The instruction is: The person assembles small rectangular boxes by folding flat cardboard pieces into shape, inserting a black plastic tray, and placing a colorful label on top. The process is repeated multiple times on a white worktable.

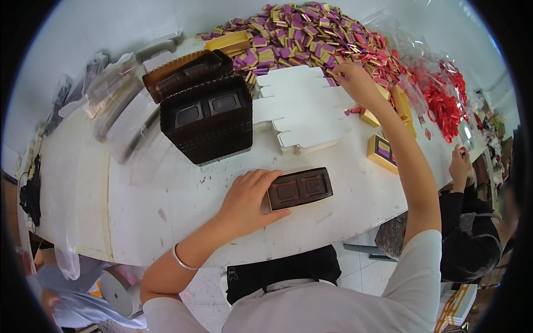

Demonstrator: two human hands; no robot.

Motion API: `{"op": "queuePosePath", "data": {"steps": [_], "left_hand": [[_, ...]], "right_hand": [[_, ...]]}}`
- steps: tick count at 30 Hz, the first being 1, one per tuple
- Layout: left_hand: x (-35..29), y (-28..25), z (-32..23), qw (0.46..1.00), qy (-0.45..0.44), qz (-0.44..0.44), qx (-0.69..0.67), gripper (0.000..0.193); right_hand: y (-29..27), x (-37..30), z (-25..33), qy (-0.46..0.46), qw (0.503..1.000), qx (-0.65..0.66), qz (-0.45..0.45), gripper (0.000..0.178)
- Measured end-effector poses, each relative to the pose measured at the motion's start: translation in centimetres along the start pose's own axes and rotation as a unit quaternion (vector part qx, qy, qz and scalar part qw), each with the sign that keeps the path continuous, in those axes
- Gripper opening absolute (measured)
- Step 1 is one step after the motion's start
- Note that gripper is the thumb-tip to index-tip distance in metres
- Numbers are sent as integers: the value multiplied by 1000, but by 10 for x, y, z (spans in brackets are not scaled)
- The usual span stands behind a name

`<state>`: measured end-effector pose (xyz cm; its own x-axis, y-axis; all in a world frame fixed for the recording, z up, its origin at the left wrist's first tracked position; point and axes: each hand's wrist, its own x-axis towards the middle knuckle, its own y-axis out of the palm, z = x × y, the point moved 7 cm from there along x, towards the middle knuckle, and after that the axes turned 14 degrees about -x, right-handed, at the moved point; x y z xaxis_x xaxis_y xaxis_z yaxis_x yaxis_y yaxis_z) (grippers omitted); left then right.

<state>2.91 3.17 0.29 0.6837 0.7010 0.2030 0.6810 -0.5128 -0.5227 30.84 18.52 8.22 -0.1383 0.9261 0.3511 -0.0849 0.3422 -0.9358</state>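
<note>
My left hand [248, 201] grips the left end of a small box with a dark brown two-compartment plastic tray [300, 187] in it, thumb in front and fingers behind. Both compartments show nothing in them. My right hand [354, 81] reaches far out to the near edge of a heap of small purple-and-gold packets [294, 33]. Its fingers are curled and pinched together, and whatever is between them is hidden. Just left of that hand lies a stack of flat white die-cut cards [302, 108].
A tall stack of dark plastic trays [206, 125] stands left of the cards. Plastic-wrapped bundles [119, 94] lie at the far left. Yellow boxes [382, 152] sit under my right arm. Red ribbons [446, 108] are heaped at right, near a co-worker's hand [459, 166].
</note>
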Motion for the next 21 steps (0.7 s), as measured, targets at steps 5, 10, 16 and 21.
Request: {"op": "queuePosePath", "data": {"steps": [5,10,16,21], "left_hand": [[2,0,1,1000,-3,7,5,70],[-1,-1,-1,1000,6,7,10,72],[2,-1,-2,1000,8,12,12,72],[-3,-3,3,1000,1,-3,18,70]], "right_hand": [[48,53,-8,8,999,31,-29,34],[81,91,6,59,994,64,70,35],[54,80,-4,74,981,120,-132,19],[-5,-8,60,29,883,468,-24,17]]}}
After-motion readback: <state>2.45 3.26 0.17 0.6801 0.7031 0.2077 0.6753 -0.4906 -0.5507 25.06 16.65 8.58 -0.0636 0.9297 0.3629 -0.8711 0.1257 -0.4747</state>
